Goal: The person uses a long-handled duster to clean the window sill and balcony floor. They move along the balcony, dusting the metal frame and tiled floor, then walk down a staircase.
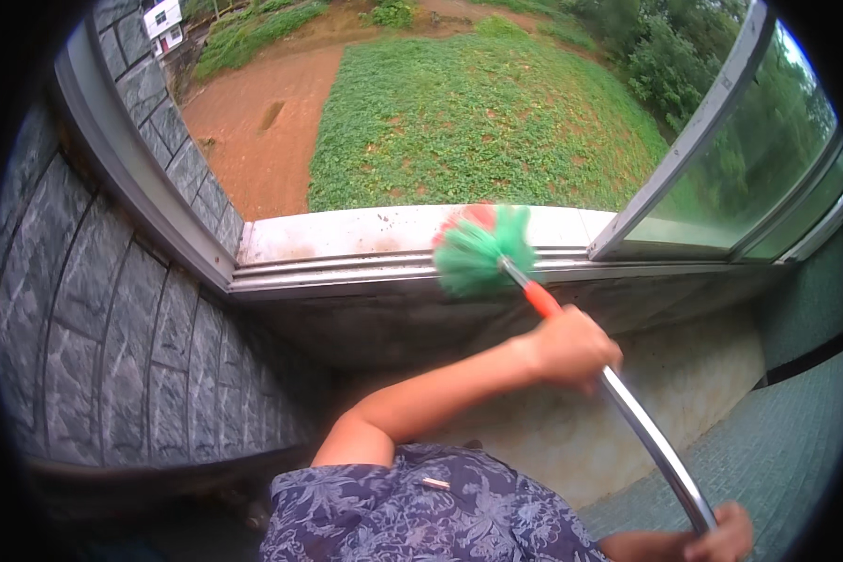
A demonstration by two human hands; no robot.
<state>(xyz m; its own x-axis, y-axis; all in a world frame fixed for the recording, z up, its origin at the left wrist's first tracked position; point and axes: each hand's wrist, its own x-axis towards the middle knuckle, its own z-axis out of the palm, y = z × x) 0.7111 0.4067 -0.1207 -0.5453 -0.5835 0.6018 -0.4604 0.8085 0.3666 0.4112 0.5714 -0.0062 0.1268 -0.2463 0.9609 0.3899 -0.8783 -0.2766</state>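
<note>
My left hand (577,348) grips the upper part of a duster's handle, just below its orange sleeve (541,299). Lower down, near the bottom right, my right hand (725,535) is closed around the same chrome pole (657,439), which looks bent by the lens. The green and red bristle head (472,254) is slightly blurred. It lies over the metal sliding track (337,272) and the pale outer sill (316,235) of a window; whether the bristles touch them is hard to tell.
A grey metal window frame (137,158) and a stone-patterned tiled wall (105,337) rise on the left. At right stands a sliding glass pane (730,161) with its upright (681,133). Beyond the opening lies a green crop field (478,126) beside bare reddish soil (267,133).
</note>
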